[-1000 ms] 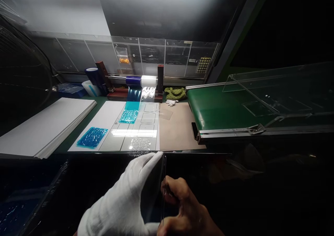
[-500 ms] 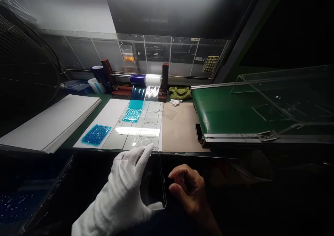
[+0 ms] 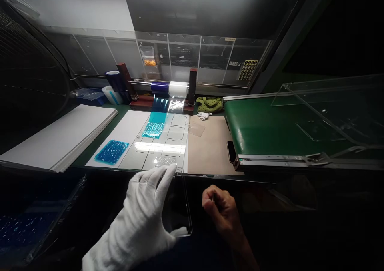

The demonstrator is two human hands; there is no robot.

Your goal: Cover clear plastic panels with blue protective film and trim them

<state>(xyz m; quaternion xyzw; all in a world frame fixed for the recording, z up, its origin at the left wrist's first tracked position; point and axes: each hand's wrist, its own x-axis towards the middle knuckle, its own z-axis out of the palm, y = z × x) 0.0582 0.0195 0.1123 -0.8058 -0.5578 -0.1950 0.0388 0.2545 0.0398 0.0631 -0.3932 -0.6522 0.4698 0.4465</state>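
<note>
My left hand point(image 3: 139, 217), in a white glove, grips a thin, dark-looking clear panel point(image 3: 177, 209) by its edges. The fingers are at its top and the thumb at its bottom, and the panel stands tilted just in front of the bench. To the right of it, apart from the panel, my bare right hand point(image 3: 221, 210) is closed with thumb and forefinger together. Whatever may be in that pinch is too small or dark to make out. Beyond the gloved fingers lie a clear film point(image 3: 163, 162) and a blue film piece point(image 3: 112, 152) on white sheets.
Blue and white film rolls point(image 3: 177, 89) sit on a rod, their strips hanging down. A stack of white sheets point(image 3: 60, 135) lies left. To the right are brown paper point(image 3: 210, 151), a phone point(image 3: 231, 152), a green conveyor belt point(image 3: 264, 123) and a clear acrylic cover point(image 3: 339, 107).
My right hand has moved slightly right, away from the panel, and its thumb and forefinger have closed together. My left hand keeps its hold on the panel. The camera view has shifted slightly.
</note>
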